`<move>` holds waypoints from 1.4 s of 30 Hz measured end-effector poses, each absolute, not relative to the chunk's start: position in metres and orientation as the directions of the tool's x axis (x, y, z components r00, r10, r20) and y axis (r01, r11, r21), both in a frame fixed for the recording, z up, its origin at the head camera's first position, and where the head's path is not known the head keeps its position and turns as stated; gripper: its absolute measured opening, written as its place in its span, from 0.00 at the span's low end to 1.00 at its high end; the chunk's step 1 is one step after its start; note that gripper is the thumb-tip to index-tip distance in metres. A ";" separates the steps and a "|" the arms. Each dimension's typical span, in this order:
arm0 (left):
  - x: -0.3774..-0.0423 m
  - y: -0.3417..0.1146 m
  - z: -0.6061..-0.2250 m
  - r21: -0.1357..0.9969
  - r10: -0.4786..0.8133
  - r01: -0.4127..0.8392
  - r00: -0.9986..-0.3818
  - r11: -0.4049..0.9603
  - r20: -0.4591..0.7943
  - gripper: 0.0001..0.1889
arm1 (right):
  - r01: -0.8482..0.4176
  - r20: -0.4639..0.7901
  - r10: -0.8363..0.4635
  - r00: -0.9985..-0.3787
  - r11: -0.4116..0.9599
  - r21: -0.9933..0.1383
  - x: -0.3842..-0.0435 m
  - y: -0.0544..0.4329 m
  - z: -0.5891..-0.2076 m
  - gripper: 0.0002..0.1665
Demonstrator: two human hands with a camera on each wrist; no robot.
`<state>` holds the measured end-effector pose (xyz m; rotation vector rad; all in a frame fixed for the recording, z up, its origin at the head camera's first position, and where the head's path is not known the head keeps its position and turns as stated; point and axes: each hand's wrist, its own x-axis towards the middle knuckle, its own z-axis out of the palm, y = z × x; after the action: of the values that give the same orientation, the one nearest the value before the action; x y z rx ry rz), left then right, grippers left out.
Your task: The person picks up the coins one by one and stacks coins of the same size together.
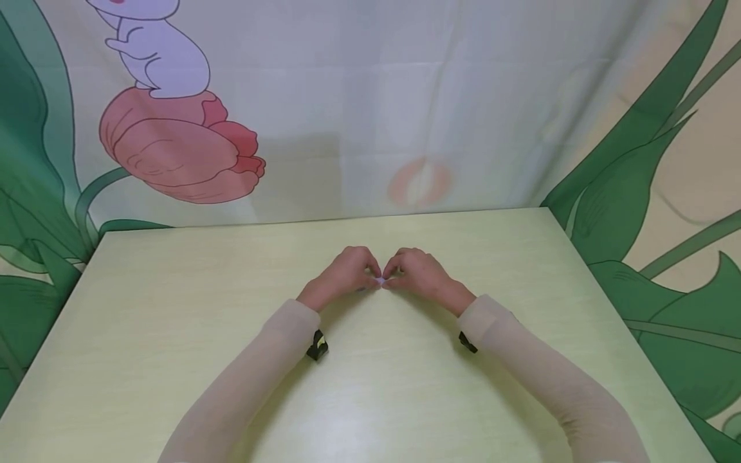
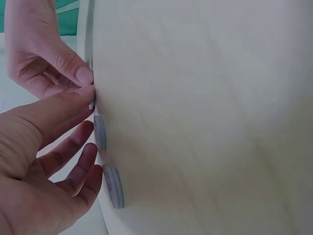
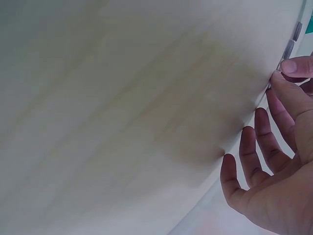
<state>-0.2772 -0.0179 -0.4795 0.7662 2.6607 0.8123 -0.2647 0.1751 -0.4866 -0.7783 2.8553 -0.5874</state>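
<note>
Near the middle of the table, my left hand (image 1: 345, 271) and right hand (image 1: 424, 275) meet at the fingertips. Between them is a small pale purple piece (image 1: 380, 281), pinched by thumb and forefinger from both sides. Its kind cannot be told, since the fingertips hide most of it. In the left wrist view, two flat, round grey-purple discs (image 2: 100, 132) (image 2: 114, 187) lie on the tabletop beside the left hand's other fingers. The right hand's remaining fingers (image 3: 249, 147) are spread and loosely bent, their tips by the table surface.
The pale wooden table (image 1: 173, 360) spreads around both hands. Behind its far edge hangs a curtain (image 1: 359, 109) printed with a white animal, a red flower and green leaves. Dark straps (image 1: 317, 346) show at the sleeve cuffs.
</note>
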 end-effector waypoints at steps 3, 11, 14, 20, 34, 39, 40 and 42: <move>-0.278 -0.020 -0.480 0.580 0.562 0.416 -0.823 0.701 -0.088 0.05 | -0.454 -0.028 -0.505 -0.862 0.797 -0.400 -0.265 0.175 -0.487 0.09; -0.278 -0.022 -0.480 0.588 0.540 0.390 -0.836 0.709 -0.097 0.05 | -0.471 -0.025 -0.518 -0.855 0.796 -0.380 -0.264 0.174 -0.486 0.09; -0.279 -0.021 -0.481 0.588 0.553 0.406 -0.828 0.700 -0.087 0.04 | -0.475 -0.034 -0.518 -0.854 0.806 -0.353 -0.263 0.176 -0.483 0.10; -0.279 -0.021 -0.481 0.581 0.531 0.382 -0.841 0.719 -0.104 0.05 | -0.466 -0.048 -0.503 -0.863 0.828 -0.311 -0.261 0.179 -0.480 0.11; -0.280 -0.020 -0.481 0.581 0.555 0.405 -0.826 0.706 -0.099 0.02 | -0.456 -0.046 -0.495 -0.867 0.829 -0.323 -0.262 0.175 -0.485 0.11; -0.279 -0.019 -0.480 0.581 0.543 0.392 -0.833 0.713 -0.105 0.02 | -0.450 -0.048 -0.491 -0.870 0.830 -0.331 -0.261 0.173 -0.484 0.12; -0.278 -0.019 -0.479 0.581 0.541 0.389 -0.834 0.715 -0.107 0.03 | -0.449 -0.047 -0.490 -0.871 0.830 -0.330 -0.261 0.172 -0.484 0.12; -0.277 -0.020 -0.479 0.583 0.544 0.390 -0.833 0.712 -0.107 0.02 | -0.447 -0.045 -0.486 -0.873 0.832 -0.330 -0.261 0.172 -0.484 0.11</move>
<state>-0.2775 -0.0201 -0.4785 0.7386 2.6492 0.8120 -0.2607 0.1718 -0.4835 -0.7379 2.8846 -0.4725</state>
